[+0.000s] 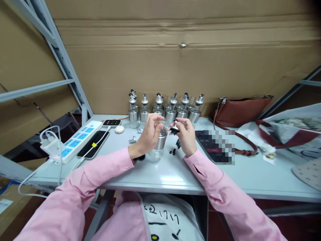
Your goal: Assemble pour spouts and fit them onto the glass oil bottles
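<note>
A glass oil bottle with a steel sleeve (161, 142) stands near the middle of the table, in front of me. My left hand (149, 132) is closed round its upper part, thumb and fingers near the neck, which they partly hide. To the right of the neck, my right hand (187, 136) pinches a pourer stopper (175, 128) with a silver top and a dark lower part. The stopper is apart from the bottle. Small black pieces (174, 151) lie on the table below my right hand. Behind my left wrist are small clear or silvery parts (132, 140).
Bottles fitted with pourers (171, 114) stand in rows at the back. Left are a power strip (79, 138), a phone (93, 144) with a white cable and a round white object (119, 129). Another phone (213, 147), a brown bag (240, 112) and a plastic bag (296, 124) lie right.
</note>
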A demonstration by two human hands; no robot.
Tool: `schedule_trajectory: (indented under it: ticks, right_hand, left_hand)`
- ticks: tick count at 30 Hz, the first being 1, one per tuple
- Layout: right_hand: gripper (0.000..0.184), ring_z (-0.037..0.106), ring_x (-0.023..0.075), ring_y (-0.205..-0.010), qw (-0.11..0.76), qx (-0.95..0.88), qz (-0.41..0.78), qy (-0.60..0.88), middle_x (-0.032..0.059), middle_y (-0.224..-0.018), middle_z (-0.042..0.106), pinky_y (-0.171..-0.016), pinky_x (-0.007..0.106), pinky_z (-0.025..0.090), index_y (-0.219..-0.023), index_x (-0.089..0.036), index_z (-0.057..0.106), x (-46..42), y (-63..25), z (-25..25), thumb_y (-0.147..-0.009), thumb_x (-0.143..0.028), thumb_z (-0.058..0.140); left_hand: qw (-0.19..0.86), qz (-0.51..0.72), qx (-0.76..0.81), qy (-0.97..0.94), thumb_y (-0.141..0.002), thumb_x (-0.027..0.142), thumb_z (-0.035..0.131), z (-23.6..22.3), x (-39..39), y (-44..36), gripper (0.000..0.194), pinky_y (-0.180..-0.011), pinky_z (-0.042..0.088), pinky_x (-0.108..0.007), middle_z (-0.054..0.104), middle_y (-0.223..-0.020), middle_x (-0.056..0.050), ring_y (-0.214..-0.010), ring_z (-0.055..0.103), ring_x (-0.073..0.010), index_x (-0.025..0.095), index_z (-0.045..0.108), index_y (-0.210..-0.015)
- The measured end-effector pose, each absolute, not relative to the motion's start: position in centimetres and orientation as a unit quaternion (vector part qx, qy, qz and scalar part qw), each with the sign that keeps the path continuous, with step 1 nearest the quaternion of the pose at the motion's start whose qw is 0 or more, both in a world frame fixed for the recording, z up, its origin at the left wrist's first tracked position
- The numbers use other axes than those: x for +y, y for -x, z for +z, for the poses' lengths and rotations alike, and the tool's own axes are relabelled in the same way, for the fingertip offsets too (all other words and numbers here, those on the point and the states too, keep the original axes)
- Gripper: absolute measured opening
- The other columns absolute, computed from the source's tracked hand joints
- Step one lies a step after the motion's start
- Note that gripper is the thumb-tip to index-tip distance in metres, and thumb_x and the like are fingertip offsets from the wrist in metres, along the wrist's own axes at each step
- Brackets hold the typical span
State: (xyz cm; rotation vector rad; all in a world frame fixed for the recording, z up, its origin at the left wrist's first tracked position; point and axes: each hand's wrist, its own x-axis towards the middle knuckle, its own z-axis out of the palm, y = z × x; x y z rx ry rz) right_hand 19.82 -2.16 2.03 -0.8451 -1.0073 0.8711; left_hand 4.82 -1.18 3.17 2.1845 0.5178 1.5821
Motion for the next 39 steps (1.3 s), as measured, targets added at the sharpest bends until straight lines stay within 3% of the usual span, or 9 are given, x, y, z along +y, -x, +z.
schedule_trajectory:
  ticks: [4, 10, 15, 20, 27, 31, 39]
  right_hand:
    - [0.023, 0.066, 0.0152, -0.070, 0.727, -0.477, 0.339, 0.359, -0.0015, -0.079, 0.066, -0.066, 0.032, 0.055, -0.096, -0.025, 0.044, -2.6, -19.6, 2.6, -0.079, -0.029, 0.058]
    - [0.024, 0.062, 0.0213, -0.104, 0.743, -0.573, 0.160, 0.307, 0.0055, -0.108, 0.063, -0.092, 0.042, 0.047, -0.115, -0.029, 0.045, -4.7, -18.4, 5.0, -0.090, -0.031, 0.045]
    - [0.028, 0.061, 0.0226, -0.106, 0.683, -0.654, 0.146, 0.291, 0.0056, -0.107, 0.063, -0.089, 0.043, 0.050, -0.119, -0.031, 0.044, -5.2, -17.6, 6.4, -0.092, -0.034, 0.044]
    - [0.025, 0.062, 0.0202, -0.104, 0.626, -0.705, 0.141, 0.301, 0.0040, -0.110, 0.064, -0.086, 0.038, 0.051, -0.115, -0.030, 0.050, -4.9, -17.5, 6.0, -0.090, -0.030, 0.048]
    - [0.028, 0.065, 0.0172, -0.093, 0.603, -0.716, 0.137, 0.323, 0.0030, -0.107, 0.066, -0.082, 0.034, 0.052, -0.119, -0.029, 0.051, -5.1, -17.6, 5.4, -0.090, -0.028, 0.047]
    - [0.030, 0.063, 0.0170, -0.098, 0.591, -0.731, 0.110, 0.323, 0.0033, -0.115, 0.063, -0.085, 0.033, 0.051, -0.120, -0.030, 0.052, -5.1, -17.4, 5.2, -0.091, -0.027, 0.044]
    - [0.032, 0.060, 0.0195, -0.108, 0.594, -0.725, 0.096, 0.334, 0.0032, -0.120, 0.062, -0.092, 0.036, 0.049, -0.121, -0.030, 0.055, -4.7, -17.9, 4.6, -0.093, -0.031, 0.041]
  left_hand:
    - [0.213, 0.573, 0.172, -0.772, -0.096, 0.038, 0.031, 1.3, -1.0, -4.8, 0.019, -0.077, 0.049, -0.031, 0.037, -0.109, -0.007, -0.084, 0.050, -0.0121, 0.025, 0.031, -0.109]
    - [0.207, 0.581, 0.133, -0.776, -0.096, 0.034, 0.033, 0.2, -1.3, -5.3, 0.026, -0.083, 0.049, -0.032, 0.037, -0.113, -0.008, -0.092, 0.052, -0.0126, 0.028, 0.020, -0.118]
    - [0.216, 0.570, 0.132, -0.781, -0.096, 0.032, 0.034, 0.2, -1.7, -5.2, 0.043, -0.091, 0.046, -0.039, 0.042, -0.121, -0.011, -0.111, 0.050, -0.0187, 0.030, 0.011, -0.132]
    - [0.219, 0.566, 0.137, -0.783, -0.095, 0.032, 0.035, 0.4, -1.9, -5.1, 0.054, -0.095, 0.045, -0.044, 0.039, -0.131, -0.013, -0.115, 0.049, -0.0212, 0.032, 0.005, -0.140]
    - [0.213, 0.569, 0.123, -0.785, -0.095, 0.029, 0.034, -0.1, -1.6, -5.1, 0.054, -0.105, 0.039, -0.045, 0.033, -0.140, -0.012, -0.128, 0.040, -0.0219, 0.032, 0.006, -0.141]
    - [0.188, 0.573, 0.141, -0.785, -0.095, 0.030, 0.035, -0.5, -1.4, -4.9, 0.054, -0.108, 0.036, -0.042, 0.032, -0.142, -0.012, -0.132, 0.036, -0.0215, 0.031, 0.008, -0.142]
    - [0.143, 0.548, 0.174, -0.806, -0.094, 0.032, 0.038, 0.4, -1.6, -4.7, 0.052, -0.103, 0.041, -0.042, 0.037, -0.138, -0.014, -0.126, 0.043, -0.0239, 0.026, 0.014, -0.141]
